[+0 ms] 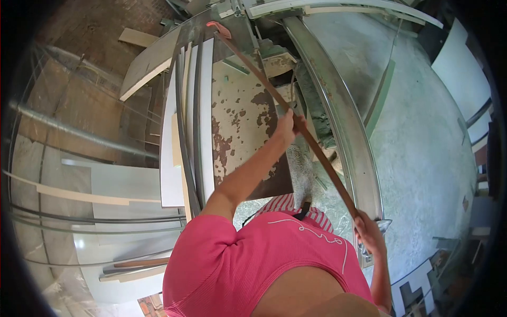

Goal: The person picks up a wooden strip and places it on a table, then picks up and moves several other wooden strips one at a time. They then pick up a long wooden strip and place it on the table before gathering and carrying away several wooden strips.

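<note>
Left hand (290, 126): closed round brown strip (327, 162), right of worktop (240, 134) | right hand (369, 233): gripping its near end

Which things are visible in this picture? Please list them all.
Brown strip: one, held diagonally
Peeling board: one, cream and brown, centre
White panels: several, left
Dark strips: several, left
Metal rail: one, grey, right
Green strip: one, right
Plank: one, tan, upper left
Reddish item: one, top
Scraps: uncountable, mixed colours, edges
Shirt: one, pink, bottom
Left hand: one, mid-strip
Right hand: one, near end
</note>
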